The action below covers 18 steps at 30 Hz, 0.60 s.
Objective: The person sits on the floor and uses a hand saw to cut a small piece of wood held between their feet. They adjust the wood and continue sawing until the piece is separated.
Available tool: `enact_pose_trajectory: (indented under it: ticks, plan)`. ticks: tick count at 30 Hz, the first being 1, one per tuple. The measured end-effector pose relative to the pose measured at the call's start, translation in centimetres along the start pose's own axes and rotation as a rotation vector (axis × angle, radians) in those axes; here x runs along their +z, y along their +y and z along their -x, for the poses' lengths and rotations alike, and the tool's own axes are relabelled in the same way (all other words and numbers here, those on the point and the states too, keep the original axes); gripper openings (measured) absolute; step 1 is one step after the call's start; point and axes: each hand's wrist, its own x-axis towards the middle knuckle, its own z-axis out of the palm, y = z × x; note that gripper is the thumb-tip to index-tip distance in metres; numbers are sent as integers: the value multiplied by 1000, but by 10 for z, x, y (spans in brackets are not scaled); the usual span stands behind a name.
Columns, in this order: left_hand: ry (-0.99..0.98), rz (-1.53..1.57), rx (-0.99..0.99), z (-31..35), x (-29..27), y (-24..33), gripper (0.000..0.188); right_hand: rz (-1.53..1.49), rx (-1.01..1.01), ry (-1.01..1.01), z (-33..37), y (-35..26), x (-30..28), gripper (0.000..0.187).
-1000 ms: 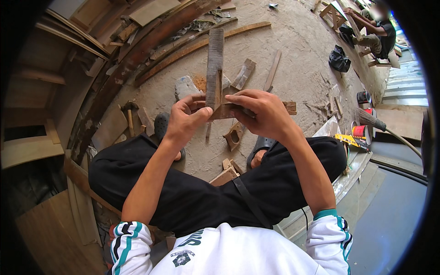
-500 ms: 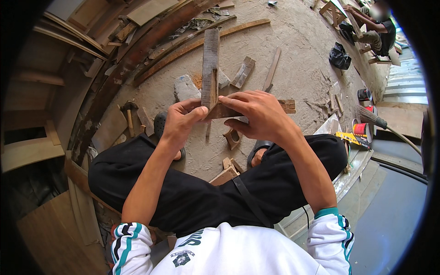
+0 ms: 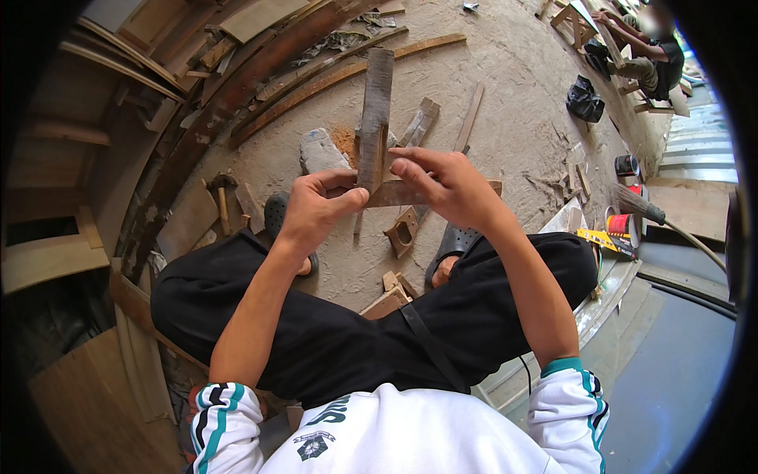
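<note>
Two dark, weathered wooden pieces meet at a corner and form an L. The upright piece has a slot-like recess near its lower end, and the shorter crosspiece runs off to the right. My left hand is closed on the corner, thumb in front and fingers behind. My right hand is just right of the upright, over the crosspiece. Its thumb and index finger come together in a pinch by the recess; what they hold, if anything, does not show. Its other fingers are hidden.
Wood offcuts and a pale block lie on the ground ahead. A hammer is left of my feet, with boards and cabinets beyond. Cans and a brush are at right. Another person sits far right.
The wooden L has shifted slightly right and its upright leans a little more to the right. My right thumb has come up from below the crosspiece toward the index finger.
</note>
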Motion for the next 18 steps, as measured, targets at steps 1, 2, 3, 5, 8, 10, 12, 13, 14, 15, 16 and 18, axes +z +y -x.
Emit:
enact_pose_trajectory:
  ticks: [1, 2, 3, 5, 8, 10, 12, 13, 14, 15, 16, 18]
  plan:
    - [-11, -4, -4, 0, 0, 0, 35, -98, 69, 3, -2, 1, 0, 38]
    - [-22, -8, -9, 0, 0, 1, 34, -134, 138, -15, -5, -1, 0, 43]
    - [-33, -12, -13, 0, 1, 1, 34, -142, 161, -37, -8, 0, 0, 43]
    - [-62, -18, -14, 2, 2, 0, 35, -158, 207, -79, -12, 6, 2, 43]
    - [-69, -48, -26, 3, 1, -1, 36, -220, 189, -72, -12, 12, 6, 41]
    - [-33, -57, -25, 3, -2, -2, 36, -149, 108, 67, -12, 14, 4, 40]
    - [35, -52, -11, 0, -11, -3, 36, -3, 65, 208, -15, 15, -4, 36]
    - [49, -41, -7, -4, -14, -5, 36, 132, 39, 337, -16, 24, -16, 36]
    - [73, -39, -4, -8, -24, -7, 36, 257, 4, 461, -21, 34, -25, 36]
    - [99, -37, -1, -11, -34, -10, 36, 141, 55, 537, -28, 41, -34, 35]
    - [142, -52, 5, -16, -43, -17, 37, 96, 36, 643, -36, 56, -41, 37]
    - [252, 12, -23, -24, -51, -29, 38, 79, 203, 617, -50, 110, -47, 38]
